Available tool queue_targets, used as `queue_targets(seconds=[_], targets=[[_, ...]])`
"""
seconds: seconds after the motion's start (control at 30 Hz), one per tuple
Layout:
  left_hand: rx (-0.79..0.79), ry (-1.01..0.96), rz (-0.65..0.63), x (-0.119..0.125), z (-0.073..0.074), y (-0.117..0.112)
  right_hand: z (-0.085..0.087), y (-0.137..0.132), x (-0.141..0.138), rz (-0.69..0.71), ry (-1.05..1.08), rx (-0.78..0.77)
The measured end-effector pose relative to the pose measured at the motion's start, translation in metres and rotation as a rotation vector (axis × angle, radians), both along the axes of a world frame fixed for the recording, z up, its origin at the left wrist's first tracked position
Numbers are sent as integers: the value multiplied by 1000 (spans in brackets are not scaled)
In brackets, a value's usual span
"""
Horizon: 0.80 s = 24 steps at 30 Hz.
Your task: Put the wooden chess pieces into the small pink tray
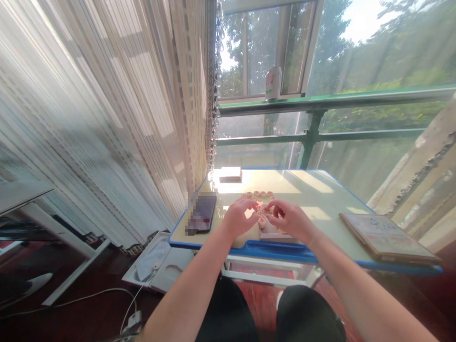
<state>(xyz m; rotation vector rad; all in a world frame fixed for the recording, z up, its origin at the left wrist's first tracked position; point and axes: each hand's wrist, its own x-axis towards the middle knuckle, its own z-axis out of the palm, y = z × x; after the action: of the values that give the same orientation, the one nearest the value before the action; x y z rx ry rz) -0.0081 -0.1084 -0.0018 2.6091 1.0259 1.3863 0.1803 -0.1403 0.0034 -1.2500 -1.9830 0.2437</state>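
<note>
Round wooden xiangqi pieces with red marks lie grouped on the small desk (302,185). Several form a row of pieces (262,194) at the back, and one piece (262,222) sits nearer to me. My left hand (240,216) comes in from the left, its fingers curled and their tips on a red-marked piece. Opposite it, my right hand (290,218) is bent in a pinch on another piece (266,209). The fingers partly cover both pieces. Below the hands, a shallow pale box (274,234) lies at the desk's front edge, partly hidden by the right hand.
A dark phone-like slab (204,213), partly pixelated, lies at left. A small box (231,174) is at the back, and a flat wooden-edged case (388,235) at right. Beyond stand a can (273,83) on the railing (342,100) and a curtain (142,95). A cable (96,290) crosses the floor.
</note>
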Motion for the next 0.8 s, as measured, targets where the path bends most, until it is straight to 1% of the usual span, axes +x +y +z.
queue_targets(seconds=[0.07,0.1,0.2,0.27,0.33,0.43,0.57,0.67,0.8], targets=[[-7,-41,82,-3,1,0,-11,-10,0,-38,26,58],[-13,-54,112,-5,2,1,-16,-13,-1,-26,-3,116],[-51,-57,138,-10,2,4,-23,-20,-2,30,-96,289],[-96,-37,139,-12,2,2,-24,-21,-2,46,-110,333],[-152,5,129,-13,2,-6,-23,-22,-1,65,-114,314],[-232,68,86,-13,-1,-24,-21,-23,0,99,-142,264],[-325,94,25,-16,-3,-47,-20,-26,0,116,-174,243],[-368,88,14,-18,-3,-53,-19,-27,-1,112,-179,218],[-369,123,-15,-17,-3,-55,-18,-27,-2,97,-183,204]])
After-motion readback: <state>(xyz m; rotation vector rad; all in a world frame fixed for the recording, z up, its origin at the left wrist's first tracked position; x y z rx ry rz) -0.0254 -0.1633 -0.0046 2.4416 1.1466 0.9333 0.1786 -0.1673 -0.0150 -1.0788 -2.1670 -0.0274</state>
